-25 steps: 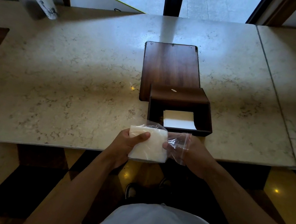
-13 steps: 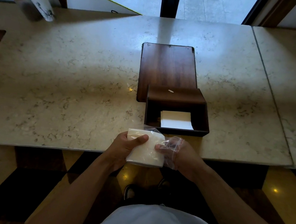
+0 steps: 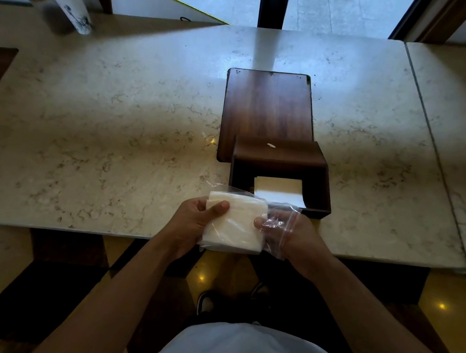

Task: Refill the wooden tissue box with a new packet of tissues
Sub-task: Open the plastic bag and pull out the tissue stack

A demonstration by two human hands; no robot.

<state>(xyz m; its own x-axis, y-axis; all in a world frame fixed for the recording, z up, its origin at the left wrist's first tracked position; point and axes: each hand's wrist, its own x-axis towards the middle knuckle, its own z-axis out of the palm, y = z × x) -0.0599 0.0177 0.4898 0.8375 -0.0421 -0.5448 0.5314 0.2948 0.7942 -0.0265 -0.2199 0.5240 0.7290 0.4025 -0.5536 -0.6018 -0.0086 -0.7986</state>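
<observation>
From the head camera, both hands hold a packet of tissues (image 3: 233, 222) just over the near edge of the marble desk (image 3: 111, 126). The left hand (image 3: 192, 224) has its fingers closed around the packet's left side, thumb lying across the top. The right hand (image 3: 292, 234) grips the right end, its fingers pinched on the loose clear plastic wrapper (image 3: 278, 226) that bunches over them. Just beyond the packet, the wooden tissue box (image 3: 282, 173) sits on the desk with its open side toward the person, a small white stack of tissues (image 3: 278, 188) inside. A flat wooden lid (image 3: 267, 105) lies behind it, touching the box. Two paper tubes (image 3: 66, 6) stand at the far left.
</observation>
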